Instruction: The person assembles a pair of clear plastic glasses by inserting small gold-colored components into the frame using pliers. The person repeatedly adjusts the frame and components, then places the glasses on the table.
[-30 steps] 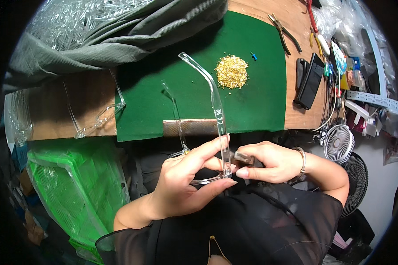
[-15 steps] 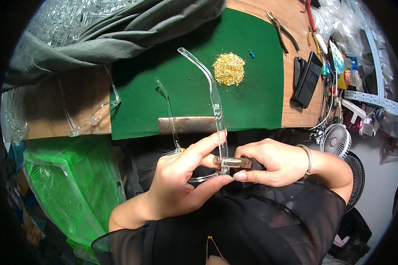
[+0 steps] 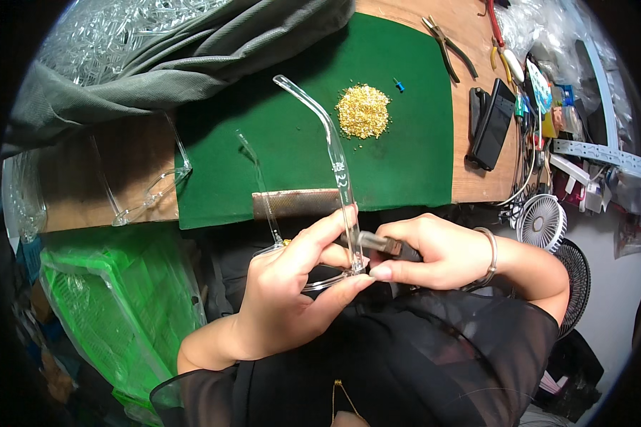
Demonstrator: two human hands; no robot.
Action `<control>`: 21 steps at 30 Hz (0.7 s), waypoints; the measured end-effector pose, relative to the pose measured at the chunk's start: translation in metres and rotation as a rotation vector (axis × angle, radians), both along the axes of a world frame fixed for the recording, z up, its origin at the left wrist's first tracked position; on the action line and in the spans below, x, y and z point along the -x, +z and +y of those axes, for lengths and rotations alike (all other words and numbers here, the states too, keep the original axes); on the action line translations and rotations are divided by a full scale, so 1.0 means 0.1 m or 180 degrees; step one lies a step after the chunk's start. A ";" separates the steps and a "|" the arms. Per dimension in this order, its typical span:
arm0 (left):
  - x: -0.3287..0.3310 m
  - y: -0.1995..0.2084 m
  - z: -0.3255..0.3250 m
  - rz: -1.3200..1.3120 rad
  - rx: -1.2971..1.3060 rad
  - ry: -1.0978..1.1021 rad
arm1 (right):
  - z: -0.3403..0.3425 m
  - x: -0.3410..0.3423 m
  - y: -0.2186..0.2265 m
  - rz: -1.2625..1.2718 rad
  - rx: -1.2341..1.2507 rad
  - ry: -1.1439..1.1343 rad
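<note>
My left hand [image 3: 285, 302] is closed around the front of a clear plastic eyeglass frame [image 3: 340, 167], thumb and fingers near one hinge. The frame's two temples point away from me over the edge of the green mat [image 3: 424, 167]. My right hand [image 3: 438, 252] grips a dark tool with blunt metal jaws, seemingly pliers [image 3: 386, 245]. Its jaws lie at the right temple, just above the hinge; whether they clamp it I cannot tell. My right thumb is close to the left thumb's tip. On the mat lies a pile of tiny gold-coloured pieces [image 3: 363, 112].
A blue push pin [image 3: 399, 86], cutting pliers [image 3: 443, 50] and a black phone [image 3: 493, 128] lie farther right. Another clear frame [image 3: 167, 179] rests on the wood at left, below a grey cloth [image 3: 192, 78]. A green crate [image 3: 114, 292] stands lower left, a white fan [image 3: 541, 222] at right.
The pliers' jaws lay level across the temple; now they are tilted and higher, shifted slightly right. The glasses remain in my left hand. The whole view has shifted a little.
</note>
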State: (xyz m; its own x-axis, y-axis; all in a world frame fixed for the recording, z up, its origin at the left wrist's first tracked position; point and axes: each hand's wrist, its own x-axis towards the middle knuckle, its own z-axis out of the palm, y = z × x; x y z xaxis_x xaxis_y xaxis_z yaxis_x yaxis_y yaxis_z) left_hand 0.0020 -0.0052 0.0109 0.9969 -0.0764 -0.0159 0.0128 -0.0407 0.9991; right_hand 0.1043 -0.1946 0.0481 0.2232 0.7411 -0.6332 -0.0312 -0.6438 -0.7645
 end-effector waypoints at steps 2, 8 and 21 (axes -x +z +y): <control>-0.01 0.00 0.03 -0.0011 0.0092 -0.0022 | -0.01 -0.02 0.00 0.0178 0.0059 -0.0024; -0.01 0.02 0.03 0.0205 0.0096 -0.0161 | -0.05 0.04 -0.12 0.0146 -0.0303 -0.0058; 0.00 0.00 0.16 -0.0319 0.0258 -0.0021 | -0.16 -0.35 -1.19 -0.3828 -0.0239 -0.0933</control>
State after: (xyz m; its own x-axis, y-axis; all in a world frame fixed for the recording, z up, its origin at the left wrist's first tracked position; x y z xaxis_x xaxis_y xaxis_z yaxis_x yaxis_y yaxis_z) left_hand 0.0018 0.0104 0.0111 0.9927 -0.0800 0.0902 -0.0872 0.0405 0.9954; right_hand 0.1389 -0.2106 -0.0704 0.7962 0.5908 0.1304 0.5801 -0.6842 -0.4420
